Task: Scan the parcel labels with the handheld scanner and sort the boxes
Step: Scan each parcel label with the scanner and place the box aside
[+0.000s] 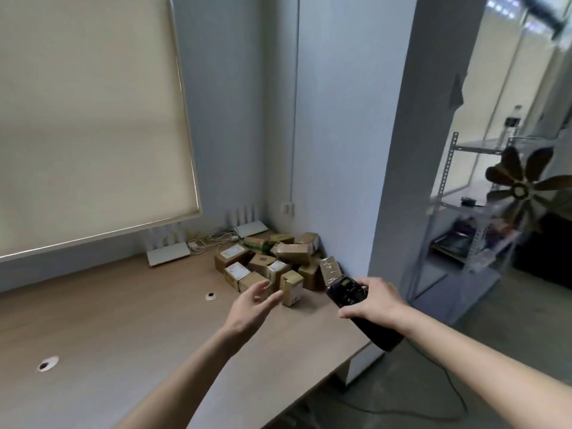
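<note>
Several small brown cardboard parcels (272, 261) lie heaped in the far right corner of the wooden desk (123, 320), some with white labels. The nearest one, an upright box (291, 287), stands at the front of the heap. My left hand (255, 300) hovers open just left of that box, fingers spread, touching nothing. My right hand (376, 300) grips a black handheld scanner (348, 292) with a small screen, held above the desk's right edge and pointing toward the heap. A black cable runs from the scanner down to the floor.
Two white routers (167, 250) with cables sit by the wall behind the parcels. A roller blind (86, 119) covers the window at left. A white pillar (402, 150) rises right of the desk. Beyond it stand a metal shelf rack (448, 187) and a fan (523, 190).
</note>
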A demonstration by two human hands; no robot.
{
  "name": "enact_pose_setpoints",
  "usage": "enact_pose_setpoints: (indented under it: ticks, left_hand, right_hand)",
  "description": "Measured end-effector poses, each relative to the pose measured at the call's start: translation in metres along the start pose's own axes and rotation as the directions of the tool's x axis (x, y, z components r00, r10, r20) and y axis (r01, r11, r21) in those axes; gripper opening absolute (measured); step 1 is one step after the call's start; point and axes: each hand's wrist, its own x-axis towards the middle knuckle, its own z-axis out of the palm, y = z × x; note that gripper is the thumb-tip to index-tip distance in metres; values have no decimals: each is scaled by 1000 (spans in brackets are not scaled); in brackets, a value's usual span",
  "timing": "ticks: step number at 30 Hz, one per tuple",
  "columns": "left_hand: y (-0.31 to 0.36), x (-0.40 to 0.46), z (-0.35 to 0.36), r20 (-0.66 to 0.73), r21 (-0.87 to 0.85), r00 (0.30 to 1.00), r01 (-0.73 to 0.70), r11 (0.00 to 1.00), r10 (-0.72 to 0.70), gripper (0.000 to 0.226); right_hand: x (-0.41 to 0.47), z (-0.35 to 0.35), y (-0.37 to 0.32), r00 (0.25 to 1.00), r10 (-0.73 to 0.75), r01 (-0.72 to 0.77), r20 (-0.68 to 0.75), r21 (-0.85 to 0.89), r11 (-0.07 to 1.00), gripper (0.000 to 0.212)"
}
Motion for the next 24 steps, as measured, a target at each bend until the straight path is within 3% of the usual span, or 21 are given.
enact_pose_setpoints:
  ticks: [10,17,24]
  left_hand:
    - [-24,150,49,46,31,998,40,999,-41,62]
    - [-89,284,57,41,-17,988,151,988,-150,62]
    - [-175,379,82,110,39,951,285,958,-288,66]
  right_hand:
    - [131,19,52,994,109,-111,31,72,991,101]
    - [270,75,58,983,132,-146,124,110,983,96]
    - [376,148,87,961,179,-209,212,132,969,100]
